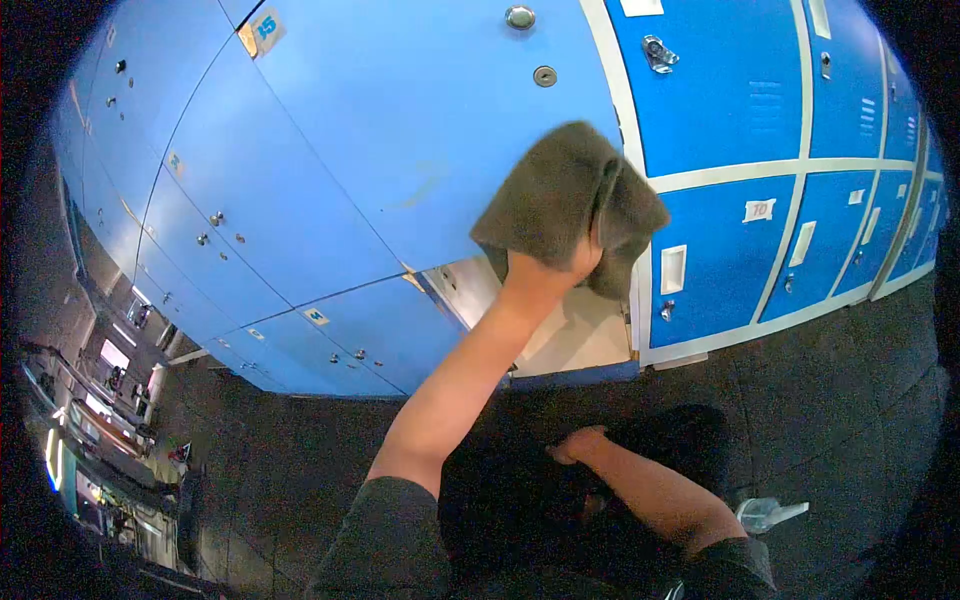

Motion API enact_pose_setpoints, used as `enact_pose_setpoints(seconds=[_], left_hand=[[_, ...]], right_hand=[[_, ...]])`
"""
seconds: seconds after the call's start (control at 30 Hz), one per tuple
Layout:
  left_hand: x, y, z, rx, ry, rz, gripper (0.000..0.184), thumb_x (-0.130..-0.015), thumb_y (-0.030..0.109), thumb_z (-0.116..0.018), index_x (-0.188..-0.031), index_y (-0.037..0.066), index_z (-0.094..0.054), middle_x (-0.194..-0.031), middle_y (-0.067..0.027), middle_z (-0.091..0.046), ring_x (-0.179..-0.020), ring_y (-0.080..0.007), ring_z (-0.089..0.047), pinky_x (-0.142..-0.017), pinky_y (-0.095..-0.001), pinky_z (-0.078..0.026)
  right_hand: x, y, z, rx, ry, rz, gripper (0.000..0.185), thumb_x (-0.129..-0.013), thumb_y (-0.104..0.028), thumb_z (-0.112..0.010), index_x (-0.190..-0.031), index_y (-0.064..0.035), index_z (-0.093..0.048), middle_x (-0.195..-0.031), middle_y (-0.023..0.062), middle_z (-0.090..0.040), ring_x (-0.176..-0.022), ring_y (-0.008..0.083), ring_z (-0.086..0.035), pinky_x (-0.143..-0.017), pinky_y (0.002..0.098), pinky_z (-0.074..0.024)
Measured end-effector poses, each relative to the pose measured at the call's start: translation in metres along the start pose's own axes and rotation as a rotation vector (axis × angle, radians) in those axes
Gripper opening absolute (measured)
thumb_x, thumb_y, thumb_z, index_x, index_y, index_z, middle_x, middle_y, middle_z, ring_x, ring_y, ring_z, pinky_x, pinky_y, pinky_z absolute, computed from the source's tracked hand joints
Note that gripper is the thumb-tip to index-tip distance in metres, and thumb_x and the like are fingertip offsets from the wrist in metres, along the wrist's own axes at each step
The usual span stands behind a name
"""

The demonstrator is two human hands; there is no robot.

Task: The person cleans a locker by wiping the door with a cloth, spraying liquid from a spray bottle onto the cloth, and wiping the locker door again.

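Note:
My left hand (560, 262) is closed on a folded brown-grey cloth (555, 185), and most of its fingers are hidden by the fabric. The cloth lies over the lower right corner of a light blue locker door (430, 110), close to the white frame. Below the cloth, an open lower compartment (575, 340) shows its pale inside. My right hand (578, 445) is low, by my dark-clothed legs, apart from the lockers. Its fingers are too dark to make out. A faint yellowish mark (415, 185) shows on the door left of the cloth.
Darker blue lockers (725, 90) with white frames and small locks line the right side. On the dark tiled floor (830, 400), a clear plastic bottle (762, 515) with a pointed end is beside my right forearm. Gym-like equipment (110, 420) appears at far left.

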State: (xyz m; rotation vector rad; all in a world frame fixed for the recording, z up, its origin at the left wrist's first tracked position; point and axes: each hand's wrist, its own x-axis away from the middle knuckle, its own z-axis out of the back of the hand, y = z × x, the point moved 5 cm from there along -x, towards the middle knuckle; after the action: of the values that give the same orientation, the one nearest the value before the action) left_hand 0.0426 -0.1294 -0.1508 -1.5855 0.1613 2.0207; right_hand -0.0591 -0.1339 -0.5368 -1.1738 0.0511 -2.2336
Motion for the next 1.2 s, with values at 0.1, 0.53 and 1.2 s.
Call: enact_pose_setpoints(seconds=[0.1,0.53,1.2], left_hand=[[0.015,0.002,0.010,0.005,-0.068,-0.015,0.040,-0.087,0.021,-0.073,-0.123,0.005,-0.069,-0.121,-0.0190,-0.068,-0.114,-0.0426,-0.062,-0.102,-0.0537,-0.047],[-0.063,-0.009,-0.001,-0.176,0.205,-0.073,0.038,-0.090,0.023,-0.067,-0.122,0.002,-0.069,-0.121,-0.0215,-0.067,-0.113,-0.0443,-0.062,-0.104,-0.0542,-0.046],[-0.068,-0.011,-0.004,-0.136,0.172,-0.027,0.064,-0.085,0.037,-0.073,-0.137,0.003,-0.061,-0.136,-0.0270,-0.060,-0.126,-0.0481,-0.055,-0.114,-0.0582,-0.038]], right_hand=[[0.000,-0.002,0.003,-0.010,0.081,0.007,0.073,-0.103,-0.066,-0.029,-0.165,-0.0279,-0.028,-0.171,0.0068,-0.026,-0.155,0.0379,-0.028,-0.121,0.0710,-0.0203],[-0.051,0.013,-0.026,0.034,-0.034,-0.031,0.074,-0.102,-0.067,-0.031,-0.165,-0.0281,-0.027,-0.170,0.0089,-0.028,-0.154,0.0380,-0.031,-0.119,0.0728,-0.0223],[-0.021,0.009,-0.010,0.027,0.045,0.005,0.074,-0.102,-0.069,-0.029,-0.165,-0.0312,-0.025,-0.171,0.0071,-0.026,-0.154,0.0397,-0.029,-0.119,0.0723,-0.0223]])
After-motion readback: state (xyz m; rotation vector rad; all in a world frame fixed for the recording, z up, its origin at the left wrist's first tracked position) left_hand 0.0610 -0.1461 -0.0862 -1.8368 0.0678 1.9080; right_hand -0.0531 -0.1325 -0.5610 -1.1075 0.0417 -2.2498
